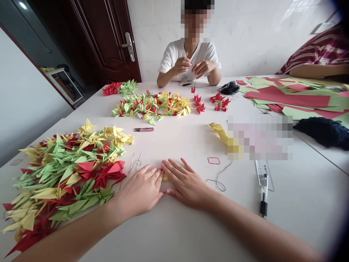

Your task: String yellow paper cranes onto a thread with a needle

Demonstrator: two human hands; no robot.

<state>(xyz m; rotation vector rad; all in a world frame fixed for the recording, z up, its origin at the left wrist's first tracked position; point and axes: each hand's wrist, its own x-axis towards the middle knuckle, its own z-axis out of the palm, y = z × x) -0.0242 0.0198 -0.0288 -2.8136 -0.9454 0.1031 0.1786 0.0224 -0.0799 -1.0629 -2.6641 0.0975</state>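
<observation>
Both my hands lie flat on the white table [185, 229], side by side near the middle. A small piece of yellow paper [165, 177] shows between them, mostly hidden under the fingers. My left hand [143, 189] has its fingers stretched forward over the paper's left side. My right hand [185, 183] covers the right side, fingers spread a little, its thumb close to my left hand. To the left is a large pile of folded paper pieces [65, 167] in red, green and yellow. A loose dark thread [218, 182] lies to the right.
Pink snips [143, 129] lie beyond my hands. A twisted yellow strand [218, 131], a ruler [261, 169] and a pen [264, 196] are at the right. Farther back are another folded-paper pile [152, 103], coloured sheets [294, 96], black thread [323, 131] and a person [191, 54] holding red paper.
</observation>
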